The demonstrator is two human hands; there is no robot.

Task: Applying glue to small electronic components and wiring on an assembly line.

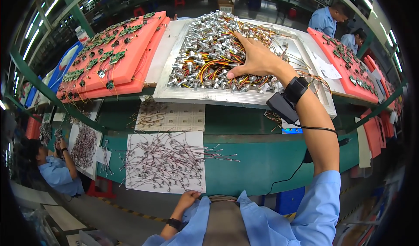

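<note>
At the far left, a co-worker in a light-blue shirt (59, 171) sits at the bench, both hands raised close together by small parts. Near them, a white board (94, 169) carries a dense spread of dark, thin-wired pieces. Above and to its right, stacked coral-pink foam slabs (124, 86) bear rows of green circuit boards (117, 57) with fine wires; any print on these is too small to read.

Next, on the green bench top (231, 176), lies a white rectangular sheet (132, 142) covered with small metal-ended pieces on thin dark-red and black wires (168, 161), some trailing past its right edge. The left hand (189, 198) is at its lower right corner, fingers curled with their tips beside the edge; whether they pinch anything cannot be told.

In the middle, on the raised shelf, a shallow silver metal tray (205, 96) holds a heap of shiny metal threaded parts with red, yellow and black wires (209, 49). The right hand (251, 58) lies over the heap's right side, palm down, thumb and fingers spread wide, the thumb tip touching the pieces and nothing visibly gripped.

To the right, a white paper slip (330, 70) shows faint marks, too small to read, beside another coral-pink foam slab of green boards (349, 77). Behind it are two people in light-blue shirts (323, 22).
</note>
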